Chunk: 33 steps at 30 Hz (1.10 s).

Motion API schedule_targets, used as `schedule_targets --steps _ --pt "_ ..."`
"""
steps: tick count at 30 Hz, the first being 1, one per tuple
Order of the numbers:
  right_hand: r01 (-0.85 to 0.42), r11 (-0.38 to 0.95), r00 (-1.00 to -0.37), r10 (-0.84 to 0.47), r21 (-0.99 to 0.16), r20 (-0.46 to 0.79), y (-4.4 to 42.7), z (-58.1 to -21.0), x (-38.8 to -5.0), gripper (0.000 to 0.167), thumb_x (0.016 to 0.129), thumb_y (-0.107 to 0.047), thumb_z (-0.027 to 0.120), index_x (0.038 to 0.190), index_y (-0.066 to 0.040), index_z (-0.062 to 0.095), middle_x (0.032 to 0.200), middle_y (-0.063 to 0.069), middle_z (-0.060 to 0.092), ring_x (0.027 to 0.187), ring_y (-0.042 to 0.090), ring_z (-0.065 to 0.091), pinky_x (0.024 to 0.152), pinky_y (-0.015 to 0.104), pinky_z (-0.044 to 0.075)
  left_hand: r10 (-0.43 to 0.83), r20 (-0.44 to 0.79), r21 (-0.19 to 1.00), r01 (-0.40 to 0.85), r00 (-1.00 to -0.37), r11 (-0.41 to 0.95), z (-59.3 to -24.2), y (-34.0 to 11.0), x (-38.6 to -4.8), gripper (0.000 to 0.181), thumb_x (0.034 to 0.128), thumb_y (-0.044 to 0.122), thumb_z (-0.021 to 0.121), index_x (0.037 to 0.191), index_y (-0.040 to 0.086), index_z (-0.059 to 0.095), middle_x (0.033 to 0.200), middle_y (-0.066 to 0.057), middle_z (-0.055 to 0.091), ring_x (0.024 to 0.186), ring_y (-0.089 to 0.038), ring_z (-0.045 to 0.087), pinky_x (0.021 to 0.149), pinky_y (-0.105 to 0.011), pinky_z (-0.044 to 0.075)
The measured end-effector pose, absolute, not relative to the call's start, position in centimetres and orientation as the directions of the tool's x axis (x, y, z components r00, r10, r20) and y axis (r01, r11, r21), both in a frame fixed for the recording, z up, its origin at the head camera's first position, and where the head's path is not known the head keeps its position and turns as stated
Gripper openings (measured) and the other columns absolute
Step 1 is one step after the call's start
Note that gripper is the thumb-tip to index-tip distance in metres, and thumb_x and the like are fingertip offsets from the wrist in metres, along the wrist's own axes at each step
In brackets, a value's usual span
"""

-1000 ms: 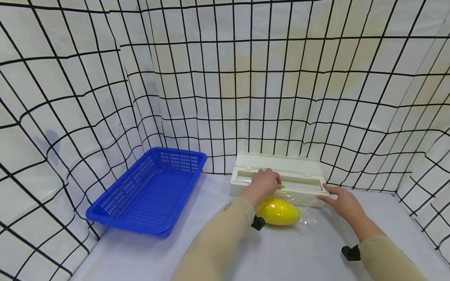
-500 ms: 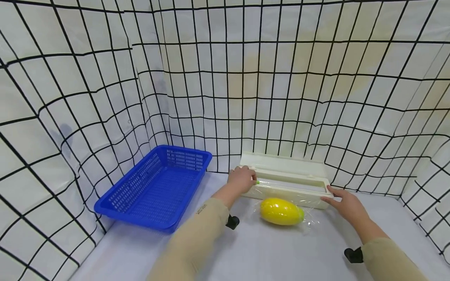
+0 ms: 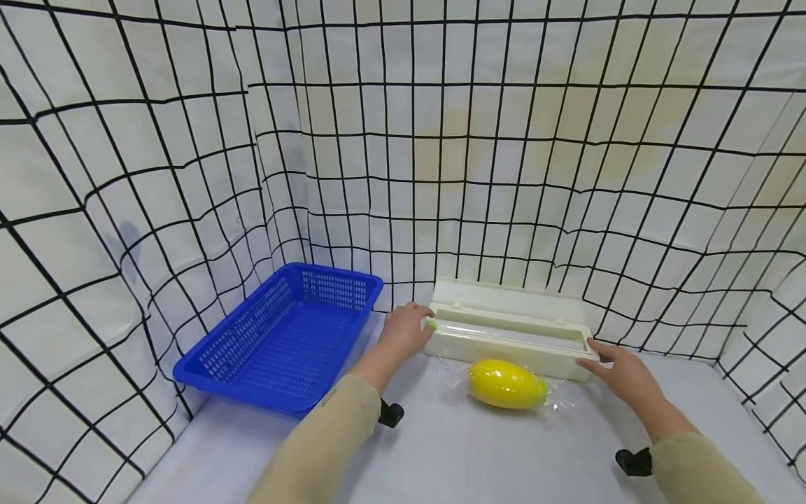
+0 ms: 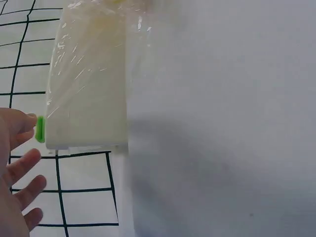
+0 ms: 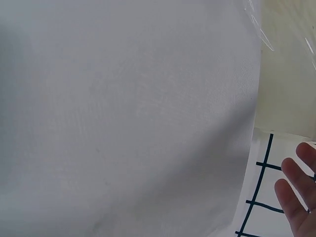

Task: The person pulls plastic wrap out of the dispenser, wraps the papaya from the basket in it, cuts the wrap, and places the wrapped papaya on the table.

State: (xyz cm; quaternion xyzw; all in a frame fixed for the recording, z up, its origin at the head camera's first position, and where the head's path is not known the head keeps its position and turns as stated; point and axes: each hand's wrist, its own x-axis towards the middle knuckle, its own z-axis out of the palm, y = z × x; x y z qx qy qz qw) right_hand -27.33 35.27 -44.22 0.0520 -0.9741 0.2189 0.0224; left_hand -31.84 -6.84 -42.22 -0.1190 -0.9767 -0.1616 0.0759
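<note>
Dispenser box point(image 3: 560, 365), long, cream-white, its lid point(image 3: 513, 299) tipped back toward the gridded backdrop, a pale roll point(image 3: 510, 334) within and clear film point(image 4: 81, 57) draped down its front; set on the white table behind a glossy yellow fruit-shaped item point(image 3: 504, 384) with a green tip. Small bright-green slider point(image 4: 40, 129), at the box's left end, pinched between thumb and forefinger of the left hand point(image 3: 403, 330), the other fingers spread apart beneath. Right hand point(image 3: 623, 376) grips the box's right end between thumb and forefinger, remaining fingers apart.
</note>
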Motion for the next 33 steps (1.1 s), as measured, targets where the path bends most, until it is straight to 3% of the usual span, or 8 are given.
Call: schedule_targets --steps 6,9,14,22,28,33 --pt "-0.133 0.880 -0.989 -0.090 -0.456 0.115 34.8 -45.1 -27.4 0.084 0.090 -0.060 0.062 0.148 -0.002 0.042 0.133 0.033 0.048 0.110 0.045 0.055 0.079 0.055 0.049 0.342 0.264 0.090 0.376 -0.902 0.922 -42.7 -5.5 -31.1 0.029 0.0952 0.042 0.064 0.121 0.030 0.066 0.127 0.003 0.059 0.124 -0.025 0.049 0.108 -0.048 0.033" --pt "-0.129 0.875 -0.990 -0.085 -0.467 0.115 34.6 -45.2 -27.3 0.082 0.091 -0.057 0.062 0.148 -0.001 0.041 0.137 0.033 0.044 0.112 0.045 0.053 0.081 0.056 0.049 0.367 0.277 0.040 0.393 -0.888 0.919 -42.7 -5.2 -31.1 0.024 0.0945 0.040 0.067 0.117 0.030 0.068 0.124 0.006 0.061 0.120 -0.023 0.051 0.107 -0.047 0.033" --pt "-0.136 0.875 -0.988 -0.085 -0.465 0.129 34.7 -44.8 -26.9 0.078 0.092 -0.053 0.063 0.145 0.001 0.044 0.136 0.033 0.045 0.113 0.047 0.053 0.083 0.058 0.048 0.374 0.273 0.044 0.400 -0.886 0.916 -42.8 -4.9 -31.4 0.019 0.0946 0.036 0.068 0.113 0.031 0.069 0.122 0.008 0.063 0.118 -0.021 0.051 0.108 -0.046 0.033" --pt "-0.117 0.865 -0.992 -0.075 -0.488 0.105 35.9 -44.1 -26.8 0.088 0.088 -0.060 0.065 0.146 0.001 0.042 0.137 0.031 0.046 0.118 0.048 0.050 0.084 0.060 0.049 0.363 0.283 0.066 0.395 -0.888 0.916 -43.3 -4.9 -31.6 0.017 0.0936 0.035 0.069 0.110 0.031 0.071 0.119 0.011 0.065 0.117 -0.019 0.052 0.107 -0.046 0.033" --pt "-0.131 0.875 -0.983 -0.055 -0.465 0.172 36.2 -43.8 -26.6 0.075 0.092 -0.054 0.064 0.143 -0.002 0.047 0.130 0.029 0.052 0.114 0.047 0.053 0.085 0.059 0.049 0.358 0.284 0.072 0.392 -0.890 0.917 -43.4 -4.9 -31.7 0.017 0.0932 0.034 0.070 0.110 0.031 0.072 0.118 0.011 0.065 0.116 -0.018 0.052 0.108 -0.046 0.033" --pt "-0.229 0.897 -0.951 -0.123 -0.379 0.282 35.1 -43.4 -26.8 0.066 0.087 -0.048 0.073 0.133 -0.004 0.058 0.124 0.024 0.056 0.110 0.045 0.054 0.086 0.061 0.047 0.355 0.274 0.089 0.391 -0.894 0.916 -43.3 -4.7 -31.7 0.017 0.0932 0.033 0.070 0.110 0.030 0.072 0.117 0.011 0.065 0.115 -0.018 0.053 0.107 -0.046 0.033"
